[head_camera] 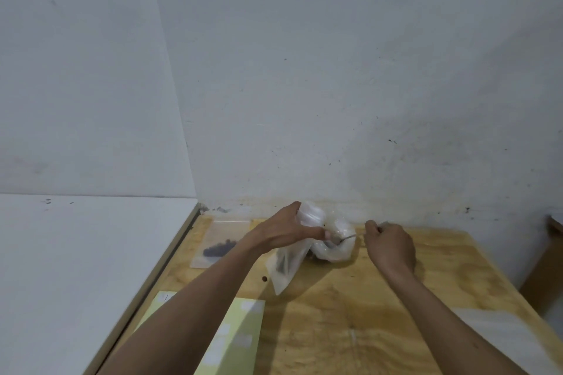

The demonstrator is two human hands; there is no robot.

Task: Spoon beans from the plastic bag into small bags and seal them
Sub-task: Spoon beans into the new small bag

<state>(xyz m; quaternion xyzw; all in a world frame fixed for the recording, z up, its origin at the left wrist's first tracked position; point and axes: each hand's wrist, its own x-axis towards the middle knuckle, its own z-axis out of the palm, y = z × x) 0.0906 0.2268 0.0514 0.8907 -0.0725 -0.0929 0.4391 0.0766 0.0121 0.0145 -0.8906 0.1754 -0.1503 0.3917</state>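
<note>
In the head view, the left hand (285, 230) pinches the mouth of a limp, clear small bag (286, 265) that hangs down to the counter (350, 313), a grainy yellow plywood sheet. The right hand (391, 245) is curled round the thin metal handle of a spoon (341, 238), whose bowl dips into the crumpled, glossy plastic bag (335, 240) just beside the small bag. A flat filled bag (221, 242) with dark beans (220, 248) lies to the left. One stray bean (265, 278) rests on the wood. Pale yellow-green sheets (231, 341) lie near the front edge.
</note>
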